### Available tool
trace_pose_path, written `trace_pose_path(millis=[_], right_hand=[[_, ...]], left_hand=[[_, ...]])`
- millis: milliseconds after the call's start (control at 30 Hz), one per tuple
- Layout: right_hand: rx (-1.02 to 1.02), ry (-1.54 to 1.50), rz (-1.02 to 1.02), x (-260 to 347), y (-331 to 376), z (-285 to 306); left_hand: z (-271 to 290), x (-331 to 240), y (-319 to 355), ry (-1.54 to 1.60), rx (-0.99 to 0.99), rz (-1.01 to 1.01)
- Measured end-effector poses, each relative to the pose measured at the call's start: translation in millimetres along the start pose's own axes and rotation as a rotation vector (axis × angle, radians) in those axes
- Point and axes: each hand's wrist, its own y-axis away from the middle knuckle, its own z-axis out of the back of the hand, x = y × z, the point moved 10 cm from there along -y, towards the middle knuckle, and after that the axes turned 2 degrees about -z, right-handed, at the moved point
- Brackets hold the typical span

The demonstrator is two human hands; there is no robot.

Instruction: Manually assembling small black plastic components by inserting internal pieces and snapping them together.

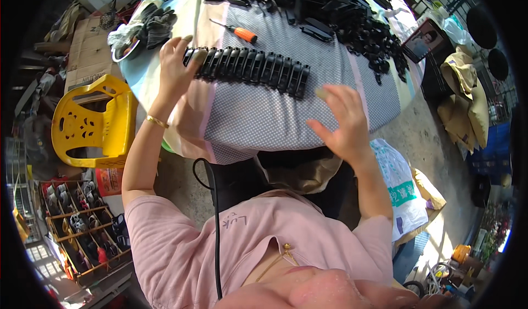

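Note:
A row of black plastic parts [247,67], several slim pieces set side by side, lies across the patterned tablecloth [258,124]. My left hand [177,67] grips its left end, with the thumb on the near side and the fingers on the far side. Just past the row's right end, my right hand [345,123] hovers with fingers and thumb apart, holding nothing. Beyond the row rests a screwdriver [242,33] with an orange handle and its thin shaft pointing to the upper left.
A large heap of black plastic parts [330,6] covers the table's far side. Grey gloves [157,25] lie at the far left. A lit screen [426,40] stands at the right edge. A yellow chair [96,124] is left of the table; a white sack [399,188] sits near my right arm.

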Motion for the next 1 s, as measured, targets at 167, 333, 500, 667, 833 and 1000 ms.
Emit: trace_pose_path(millis=[167,333,500,667,833,1000], right_hand=[[0.208,0.02,0.101,-27,-68,-90],[0.338,0.1,0.148,-17,-78,-124],[0.359,-0.013,0.153,-6,-53,-103],[0.265,0.025,0.133,5,-16,-73],[0.067,-0.086,-0.053,-3,6,-37],[0.025,-0.087,-0.024,4,19,-30]], left_hand=[[-44,40,13,0.131,0.162,0.194],[-43,15,12,-0.003,0.213,0.223],[-46,-15,4,0.145,0.277,0.064],[-62,-90,17,0.412,0.379,-0.108],[-63,-149,16,0.692,0.404,-0.15],[-71,-191,26,0.577,0.416,-0.341]])
